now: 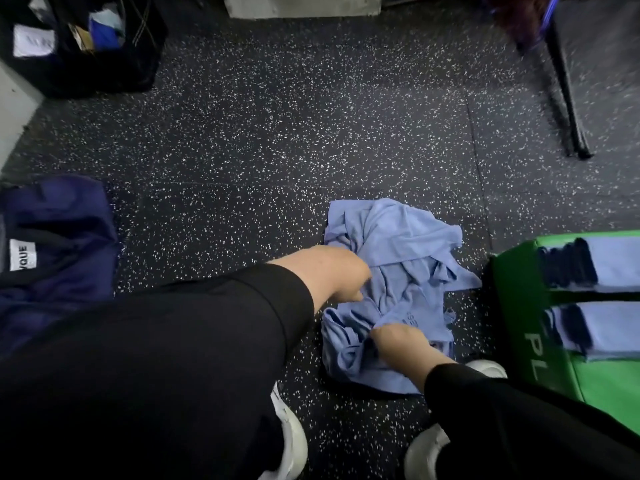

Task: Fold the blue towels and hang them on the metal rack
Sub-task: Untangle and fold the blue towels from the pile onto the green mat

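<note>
- a person's white shoes (294, 441) stand on the speckled black floor (277, 133) at the bottom edge of the view, black sleeves (173, 341) reaching forward and down from both sides.
- the right hand (398, 348) is nearest, its grip closed around a bunch of the crumpled light blue towels (408, 244) at the near end of the heap; the fingertips are buried in the cloth.
- just beyond it, the left hand (332, 271) digs into the left side of the same heap, its grip curled into the fabric, thumb and fingers largely hidden by folds.
- the towels lie loose and unfolded on the floor, between the two hands and the green pad (519, 306) at right, one corner close to its edge.
- on the green pad, which carries white letters, rest two folded light blue towels (616, 265), lying side by side with dark blue stacked edges facing left.
- at far left, a dark navy garment (62, 230) with a white label lies on the floor, well apart from the heap.
- farther back, a black bag (86, 46) holding mixed items sits at upper left; a black metal leg (564, 98) slants down at upper right.
</note>
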Available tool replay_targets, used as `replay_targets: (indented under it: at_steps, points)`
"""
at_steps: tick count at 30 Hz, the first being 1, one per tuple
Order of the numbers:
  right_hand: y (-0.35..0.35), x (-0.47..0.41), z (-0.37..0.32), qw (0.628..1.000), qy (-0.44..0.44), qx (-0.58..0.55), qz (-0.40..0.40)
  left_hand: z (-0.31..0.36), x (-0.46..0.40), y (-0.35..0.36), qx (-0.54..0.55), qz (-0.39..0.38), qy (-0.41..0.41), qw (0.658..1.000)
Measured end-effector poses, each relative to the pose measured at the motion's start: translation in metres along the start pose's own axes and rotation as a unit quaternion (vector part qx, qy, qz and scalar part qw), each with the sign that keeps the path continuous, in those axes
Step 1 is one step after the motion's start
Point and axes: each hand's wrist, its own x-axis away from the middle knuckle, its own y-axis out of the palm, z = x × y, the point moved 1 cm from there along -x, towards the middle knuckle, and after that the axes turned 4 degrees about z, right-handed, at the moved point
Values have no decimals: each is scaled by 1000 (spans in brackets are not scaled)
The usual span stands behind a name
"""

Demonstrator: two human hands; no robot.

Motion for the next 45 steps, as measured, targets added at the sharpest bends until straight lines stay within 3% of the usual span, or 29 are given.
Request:
replay_targets:
  at_steps: [2, 5, 7, 9, 12, 14, 18, 23, 28, 32, 36, 39, 42, 45]
  points:
    - [-2, -1, -3, 1000, 1, 20, 15, 2, 3, 2, -1, -18, -6, 1000]
    - [-18, -3, -4, 992, 20, -5, 126, 4, 5, 2, -15, -20, -6, 1000]
    - [-43, 0, -1, 973, 27, -115, 200, 2, 6, -1, -15, -11, -16, 1000]
    - [-77, 6, 8, 939, 25, -269, 214, -1, 9, -6, 11, 6, -34, 999]
    - [-137, 25, 26, 885, 13, -386, 260, -1, 24, -27, 146, 63, -65, 985]
    - [-180, 49, 35, 843, -16, -442, 306, 2, 42, -45, 276, 122, -59, 952]
    - [-256, 119, 36, 793, -92, -506, 327, 8, 83, -80, 479, 251, -41, 840]
    - [-322, 205, 24, 799, -129, -441, 387, 18, 135, -128, 535, 355, 19, 766]
    - [-336, 242, 14, 821, -129, -391, 395, 14, 162, -140, 357, 434, -14, 827]
    - [-331, 234, 17, 815, -142, -415, 380, 5, 159, -140, 399, 463, -41, 790]
    - [-332, 217, 26, 807, -116, -407, 411, -3, 158, -141, 437, 422, -19, 794]
    - [-335, 207, 33, 830, -57, -344, 435, -9, 161, -143, 444, 370, -20, 816]
    - [-338, 205, 38, 827, -11, -316, 465, -20, 160, -138, 421, 322, -64, 845]
    - [-340, 202, 42, 818, 1, -335, 468, -28, 156, -132, 377, 339, -105, 856]
